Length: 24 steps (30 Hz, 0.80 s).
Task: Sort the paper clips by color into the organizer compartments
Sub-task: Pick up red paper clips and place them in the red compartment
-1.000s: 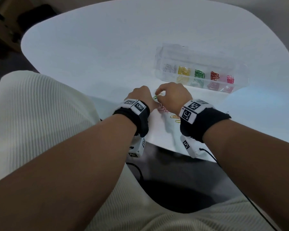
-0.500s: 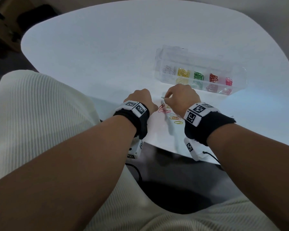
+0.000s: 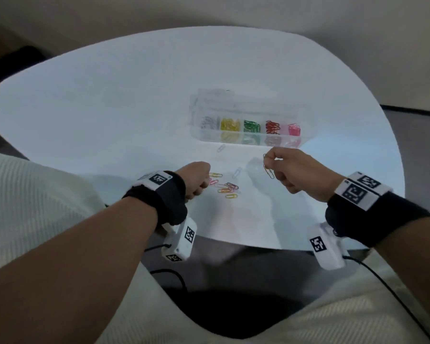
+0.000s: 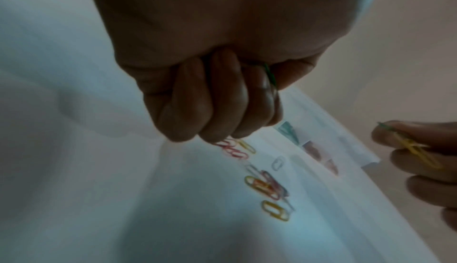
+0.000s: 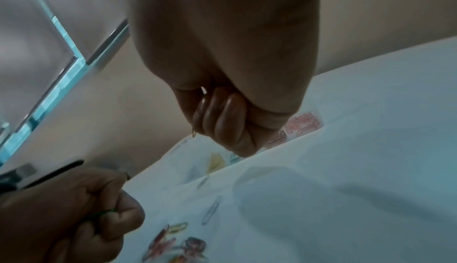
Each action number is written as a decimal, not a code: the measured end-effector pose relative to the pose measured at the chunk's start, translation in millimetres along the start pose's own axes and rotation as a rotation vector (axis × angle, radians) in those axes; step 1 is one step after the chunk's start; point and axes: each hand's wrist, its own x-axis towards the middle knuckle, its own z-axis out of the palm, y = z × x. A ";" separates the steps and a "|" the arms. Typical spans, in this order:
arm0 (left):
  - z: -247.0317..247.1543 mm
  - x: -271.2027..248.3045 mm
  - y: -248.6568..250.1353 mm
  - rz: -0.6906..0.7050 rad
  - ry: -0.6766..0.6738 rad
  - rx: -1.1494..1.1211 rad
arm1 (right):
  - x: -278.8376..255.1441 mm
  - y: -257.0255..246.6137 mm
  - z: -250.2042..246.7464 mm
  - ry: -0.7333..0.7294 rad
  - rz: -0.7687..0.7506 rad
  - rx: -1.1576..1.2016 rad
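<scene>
A clear organizer (image 3: 248,139) on the white table (image 3: 109,108) holds silver, yellow, green, red and pink clips in separate compartments. My right hand (image 3: 281,167) is raised just in front of it and pinches a yellow paper clip (image 3: 268,171), with a green one (image 4: 385,127) against it. My left hand (image 3: 196,180) is a fist at the table's near edge, and a green clip (image 4: 269,75) pokes out between its fingers. A small pile of loose coloured clips (image 3: 225,186) lies beside that fist.
Two pale clips (image 3: 221,147) (image 3: 236,172) lie singly between the pile and the organizer. The table's near edge (image 3: 233,240) runs just behind my wrists, with dark floor and cables below. My cream ribbed clothing (image 3: 35,207) fills the lower left.
My right hand has lifted off the pile and moved right and toward the organizer, carrying clips. My left hand has drawn back slightly into a fist. The head view has shifted.
</scene>
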 end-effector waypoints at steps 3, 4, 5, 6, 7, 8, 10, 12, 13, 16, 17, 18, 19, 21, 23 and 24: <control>-2.8 -5.1 9.7 0.053 -0.073 -0.098 | 8.4 -2.2 -2.0 -0.024 -0.006 0.196; -3.1 -4.7 12.0 0.072 -0.075 -0.141 | 11.6 -2.3 -0.6 -0.017 -0.008 0.196; -3.8 -3.1 13.8 0.088 -0.079 -0.170 | 15.2 -1.6 1.4 0.002 -0.009 0.161; -3.7 -1.8 15.3 0.099 -0.073 -0.179 | 18.9 0.5 3.6 0.032 -0.007 0.107; -3.7 -0.8 15.7 0.109 -0.064 -0.188 | 22.3 3.3 6.4 0.061 -0.006 0.051; -3.7 1.2 14.7 0.113 -0.053 -0.202 | 25.2 6.4 9.3 0.086 -0.005 0.010; -2.9 4.1 13.3 0.103 -0.026 -0.205 | 30.5 12.4 13.8 0.122 -0.020 -0.052; -1.7 4.7 12.5 0.106 0.003 -0.214 | 34.7 16.3 16.9 0.161 -0.050 -0.136; -0.8 5.3 12.2 0.107 0.017 -0.218 | 36.5 16.9 17.9 0.177 -0.066 -0.173; 0.7 6.9 12.6 0.119 0.049 -0.239 | 38.7 16.0 18.9 0.222 -0.109 -0.303; 0.6 7.4 13.4 0.124 0.055 -0.243 | 39.2 16.1 19.2 0.238 -0.117 -0.346; 0.8 7.7 13.7 0.124 0.059 -0.249 | 39.4 16.1 19.7 0.253 -0.124 -0.372; 0.5 8.1 14.3 0.123 0.063 -0.259 | 39.3 15.8 20.3 0.263 -0.134 -0.389; 0.2 9.1 14.9 0.117 0.068 -0.288 | 37.9 13.9 21.8 0.267 -0.154 -0.423; 0.5 10.4 15.1 0.107 0.066 -0.311 | 37.3 13.2 22.1 0.265 -0.176 -0.460; 0.5 11.6 15.0 0.102 0.065 -0.321 | 37.1 13.0 21.2 0.271 -0.187 -0.469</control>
